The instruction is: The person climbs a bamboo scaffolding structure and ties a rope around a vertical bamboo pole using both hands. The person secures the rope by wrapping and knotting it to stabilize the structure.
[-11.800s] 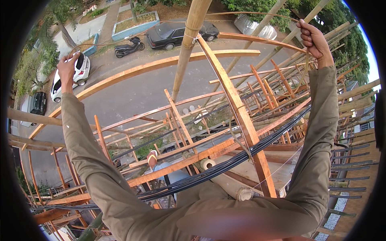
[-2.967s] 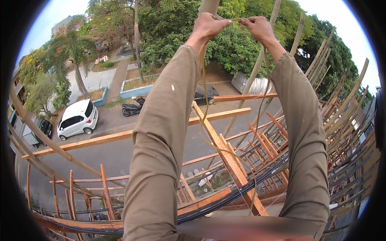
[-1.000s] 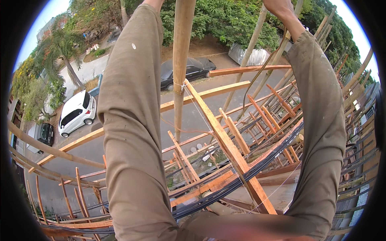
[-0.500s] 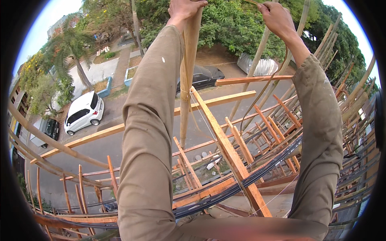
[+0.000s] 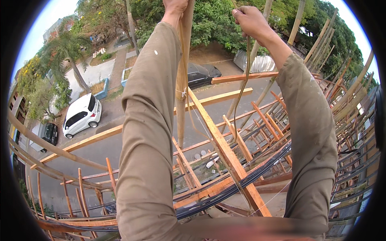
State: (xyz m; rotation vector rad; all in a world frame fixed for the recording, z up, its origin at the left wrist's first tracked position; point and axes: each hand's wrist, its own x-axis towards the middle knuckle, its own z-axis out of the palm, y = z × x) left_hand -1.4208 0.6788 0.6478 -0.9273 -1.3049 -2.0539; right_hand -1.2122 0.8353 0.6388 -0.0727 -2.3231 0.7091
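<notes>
High at the top edge, my left hand (image 5: 175,5) is wrapped against an upright round wooden pole (image 5: 185,60); its fingertips are partly cut off by the frame. A closed right hand (image 5: 254,25) pinches a thin brown cord (image 5: 248,60), which hangs in a long loop below it. Another length of that cord runs down beside the pole. White string (image 5: 183,93) is tied round the pole where the sawn wooden beams meet. One long beam (image 5: 225,148) slopes from that joint toward me.
Black cables (image 5: 237,184) cross low in front of me. Scaffolding of bamboo poles (image 5: 354,88) and timber stands at right. Far below lies a road with a white car (image 5: 82,114), a dark car (image 5: 201,75) and a silver-covered vehicle (image 5: 257,62). Trees (image 5: 217,24) rise behind.
My right hand has come left and a little lower, nearer the pole, with the cord still in it. The hanging cord has swung left. My left hand sits slightly further up and left in view.
</notes>
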